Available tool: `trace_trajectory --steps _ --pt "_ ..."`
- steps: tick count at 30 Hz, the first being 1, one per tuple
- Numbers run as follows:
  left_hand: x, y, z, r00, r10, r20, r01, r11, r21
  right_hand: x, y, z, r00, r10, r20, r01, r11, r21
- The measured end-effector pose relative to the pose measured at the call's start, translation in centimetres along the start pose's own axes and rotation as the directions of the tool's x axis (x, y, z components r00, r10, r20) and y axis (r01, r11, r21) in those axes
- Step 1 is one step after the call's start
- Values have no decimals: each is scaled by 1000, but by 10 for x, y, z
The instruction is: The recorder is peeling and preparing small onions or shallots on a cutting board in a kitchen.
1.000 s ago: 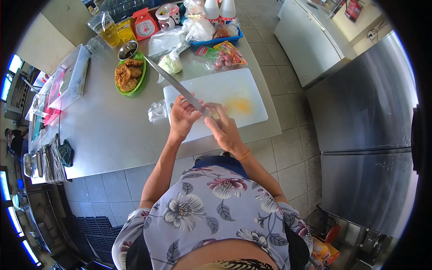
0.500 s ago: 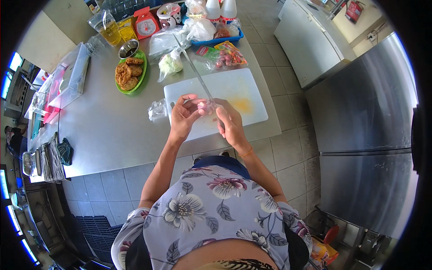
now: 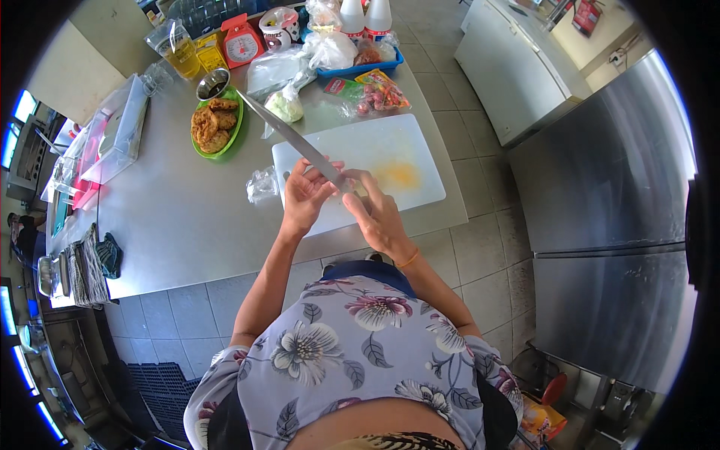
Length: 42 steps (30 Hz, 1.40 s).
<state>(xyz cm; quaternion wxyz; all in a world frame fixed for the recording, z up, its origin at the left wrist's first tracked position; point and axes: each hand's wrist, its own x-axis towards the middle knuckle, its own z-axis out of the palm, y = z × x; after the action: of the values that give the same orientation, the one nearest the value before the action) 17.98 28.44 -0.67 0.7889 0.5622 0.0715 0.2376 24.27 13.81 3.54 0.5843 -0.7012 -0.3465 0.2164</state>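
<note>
My right hand (image 3: 373, 215) grips a long kitchen knife (image 3: 298, 144), its blade slanting up and to the left over the cutting board. Close beside it, my left hand (image 3: 304, 199) has its fingers curled in a pinch. The blade and fingers hide most of what it holds, a small pinkish bulb like a shallot in the earlier frame. Both hands are above the near part of the white cutting board (image 3: 360, 142), which has a yellow stain (image 3: 399, 175) on its right side. A crumpled clear plastic bag (image 3: 262, 184) lies left of the board.
Beyond the board are a bag of red bulbs (image 3: 373, 101), a bagged pale vegetable (image 3: 285, 105) and a blue tray (image 3: 364, 67). A green plate (image 3: 229, 142) of fried pieces and a red scale (image 3: 242, 43) stand farther left. A steel refrigerator (image 3: 600, 195) is at right.
The knife has swung its tip leftward and its flat side now shows. My right hand has turned and shifted slightly left. The pinkish bulb between the hands has become mostly hidden.
</note>
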Motion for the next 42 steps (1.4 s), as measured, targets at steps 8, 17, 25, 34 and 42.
trace_trajectory --steps 8,17,25,34,42 --pt "-4 5 7 999 -28 -24 27 999 -33 5 8 -8 987 110 121 -151 894 421" --pt "-5 3 7 997 -70 -18 69 997 -40 6 10 -4 988 124 95 -154 871 467" --pt "-7 0 7 995 -96 -35 96 995 -1 7 11 -2 989 110 100 -143 891 431" --pt "-7 -7 -6 990 -131 -59 123 985 -118 3 12 4 995 98 -1 -94 960 262" --pt "-4 -4 1 981 -112 -156 98 991 -95 1 10 11 996 57 71 -61 996 60"
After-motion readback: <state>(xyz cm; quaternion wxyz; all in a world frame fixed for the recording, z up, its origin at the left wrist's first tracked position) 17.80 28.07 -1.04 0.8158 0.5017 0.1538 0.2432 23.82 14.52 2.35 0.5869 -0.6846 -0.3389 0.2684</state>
